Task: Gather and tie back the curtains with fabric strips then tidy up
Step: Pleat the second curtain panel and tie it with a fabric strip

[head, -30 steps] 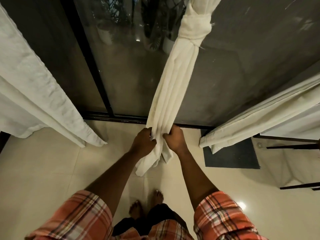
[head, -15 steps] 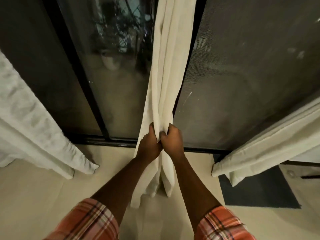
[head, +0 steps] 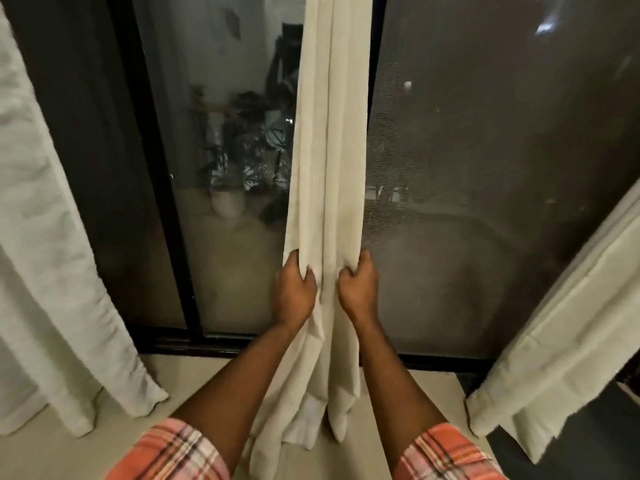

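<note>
- Gripping the gathered cream fabric curtain [head: 327, 161] w/ our left hand [head: 294, 296] & right hand [head: 358, 292], fingers curled tight into its folds; it hangs mid-frame vs the dark glass door [head: 485, 202].
- Risk, we reckon: uneven pull or a slack grip lets the folds slip and the bundle spreads.

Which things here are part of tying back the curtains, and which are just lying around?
For the job: middle curtain, gripped by left hand and right hand; left curtain; right curtain.
Just around: potted plant behind the glass; dark mat on the floor.
</note>
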The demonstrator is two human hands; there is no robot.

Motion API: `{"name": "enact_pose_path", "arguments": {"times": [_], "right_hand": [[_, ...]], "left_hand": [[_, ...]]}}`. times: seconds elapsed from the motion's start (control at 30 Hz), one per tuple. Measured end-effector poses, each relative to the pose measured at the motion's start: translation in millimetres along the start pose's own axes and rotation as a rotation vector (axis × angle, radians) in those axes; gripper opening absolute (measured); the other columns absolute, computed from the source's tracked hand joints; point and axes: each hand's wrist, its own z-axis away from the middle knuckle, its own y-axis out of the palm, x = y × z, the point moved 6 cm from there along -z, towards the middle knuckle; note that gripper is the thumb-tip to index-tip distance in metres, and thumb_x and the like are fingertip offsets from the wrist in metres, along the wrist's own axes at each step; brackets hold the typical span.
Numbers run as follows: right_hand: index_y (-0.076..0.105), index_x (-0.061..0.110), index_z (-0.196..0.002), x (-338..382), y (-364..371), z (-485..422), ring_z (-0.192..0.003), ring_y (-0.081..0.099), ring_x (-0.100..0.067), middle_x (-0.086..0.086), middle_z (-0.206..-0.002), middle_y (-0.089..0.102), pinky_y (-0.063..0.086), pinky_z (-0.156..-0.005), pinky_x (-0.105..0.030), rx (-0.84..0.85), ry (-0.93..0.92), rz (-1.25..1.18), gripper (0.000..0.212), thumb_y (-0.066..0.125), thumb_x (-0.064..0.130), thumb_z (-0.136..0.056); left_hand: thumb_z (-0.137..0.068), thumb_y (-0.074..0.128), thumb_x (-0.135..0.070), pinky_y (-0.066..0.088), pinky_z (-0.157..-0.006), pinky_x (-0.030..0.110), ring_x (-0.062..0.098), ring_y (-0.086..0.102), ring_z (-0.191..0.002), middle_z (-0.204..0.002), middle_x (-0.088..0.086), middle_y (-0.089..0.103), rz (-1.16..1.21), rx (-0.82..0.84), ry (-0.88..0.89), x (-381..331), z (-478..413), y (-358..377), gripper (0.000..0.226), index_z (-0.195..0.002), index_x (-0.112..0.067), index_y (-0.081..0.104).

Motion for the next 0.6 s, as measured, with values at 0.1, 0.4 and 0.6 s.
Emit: {"name": "enact_pose_path", "arguments": {"times": [0.1,0.4,0.6], "right_hand": [[0.055,0.012,-0.116,-14,5,16,-0.095,0.064,-0.015,-0.002,-0.108,0.067,0.053,-0.084,-0.029,0.084,-0.017,-0.021,0.037,0.052,-0.002,-0.082],[0.064,0.016,-0.109,3,-3,22,-0.093,0.065,-0.016,-0.001,-0.100,0.070,0.052,-0.078,-0.028,0.126,-0.088,0.052,0.025,0.055,0.007,-0.088],[0.046,0.026,-0.118,-5,2,37,-0.096,0.063,-0.012,0.009,-0.110,0.063,0.052,-0.081,-0.033,0.117,-0.079,0.119,0.034,0.061,0.023,-0.087]], "left_hand": [[-0.091,0.054,-0.013,0.047,-0.093,0.031,0.029,0.059,-0.110,-0.121,0.011,0.063,0.014,0.002,-0.040,19,13,-2,0.038,-0.129,-0.010,0.053],[-0.086,0.064,-0.014,0.050,-0.079,0.033,0.025,0.051,-0.120,-0.151,0.003,0.028,-0.113,-0.174,0.297,1,38,-32,0.078,-0.145,-0.029,0.015],[-0.087,0.064,-0.009,0.057,-0.063,0.034,0.030,0.064,-0.098,-0.160,0.008,0.008,-0.277,-0.148,0.513,-19,54,-19,0.059,-0.138,-0.031,0.042]]}}
